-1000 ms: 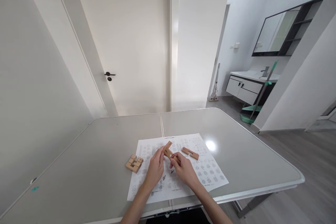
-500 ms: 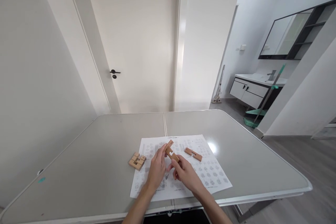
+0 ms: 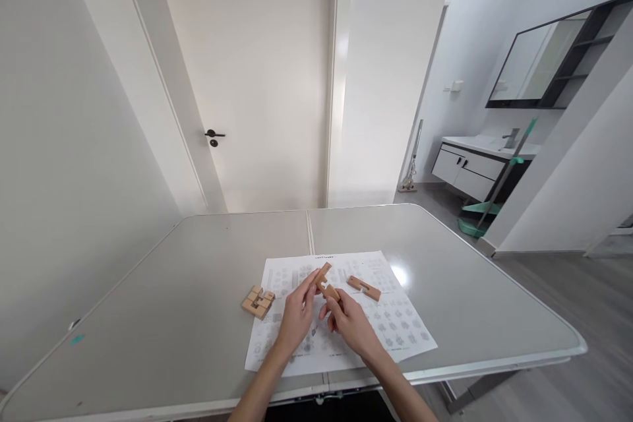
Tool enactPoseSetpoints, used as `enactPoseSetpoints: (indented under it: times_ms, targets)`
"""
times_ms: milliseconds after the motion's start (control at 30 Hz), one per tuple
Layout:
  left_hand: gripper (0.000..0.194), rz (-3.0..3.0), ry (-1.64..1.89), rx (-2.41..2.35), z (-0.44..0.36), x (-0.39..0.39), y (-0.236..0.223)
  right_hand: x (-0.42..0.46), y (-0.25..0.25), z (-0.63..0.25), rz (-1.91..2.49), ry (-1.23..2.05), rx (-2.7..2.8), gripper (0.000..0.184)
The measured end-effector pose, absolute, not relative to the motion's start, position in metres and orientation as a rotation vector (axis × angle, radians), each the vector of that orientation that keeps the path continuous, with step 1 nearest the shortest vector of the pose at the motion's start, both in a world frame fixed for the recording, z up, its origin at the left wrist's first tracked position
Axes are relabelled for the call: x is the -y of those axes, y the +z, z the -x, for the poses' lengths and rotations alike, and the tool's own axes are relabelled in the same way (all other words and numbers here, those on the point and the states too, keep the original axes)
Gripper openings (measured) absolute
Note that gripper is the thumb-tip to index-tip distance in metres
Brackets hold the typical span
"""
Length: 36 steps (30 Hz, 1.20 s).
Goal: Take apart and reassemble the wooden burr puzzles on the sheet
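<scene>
My left hand [image 3: 295,313] is closed on a small wooden puzzle piece [image 3: 324,270], a bar tilted up to the right. My right hand [image 3: 352,324] pinches a notched wooden puzzle piece [image 3: 331,291] between thumb and fingers. The two pieces meet above the paper; whether they interlock I cannot tell, as fingers cover parts of them. Right of my hands, a slotted wooden bar [image 3: 364,288] lies on the printed sheet [image 3: 410,341]. To the left, a flat cluster of notched wooden pieces [image 3: 258,302] rests partly on the sheet's edge.
The grey folding table [image 3: 163,316] has a metal rim and a centre seam under the sheet. Behind it stands a closed white door [image 3: 257,79]. A sink cabinet [image 3: 467,168], a mop [image 3: 410,171] and a green dustpan [image 3: 472,228] are off to the right.
The left piece has shifted slightly right and stands a little steeper against the right one. The pieces lying on the table have not moved.
</scene>
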<state>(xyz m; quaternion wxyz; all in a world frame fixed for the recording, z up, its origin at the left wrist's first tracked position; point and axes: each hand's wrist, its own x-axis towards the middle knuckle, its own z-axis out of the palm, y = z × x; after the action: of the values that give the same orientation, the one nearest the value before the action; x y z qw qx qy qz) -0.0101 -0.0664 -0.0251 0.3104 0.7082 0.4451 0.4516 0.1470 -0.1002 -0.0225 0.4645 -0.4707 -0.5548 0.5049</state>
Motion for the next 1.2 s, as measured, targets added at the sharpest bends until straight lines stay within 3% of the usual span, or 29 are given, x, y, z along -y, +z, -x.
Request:
enactPoseSetpoints:
  times_ms: [400, 900, 1200]
  targets:
    - [0.040, -1.905, 1.103, -1.084, 0.009, 0.075, -0.018, 0.106, -0.019, -0.147, 1.097, 1.406, 1.249, 0.050]
    - [0.040, -1.906, 1.060, -1.063, 0.012, 0.077, -0.013, 0.109, -0.018, -0.140, 1.170, 1.378, 1.202, 0.040]
    - [0.041, -1.921, 1.049, -1.128, 0.006, 0.081, -0.016, 0.098, -0.019, -0.136, 1.117, 1.377, 1.184, 0.043]
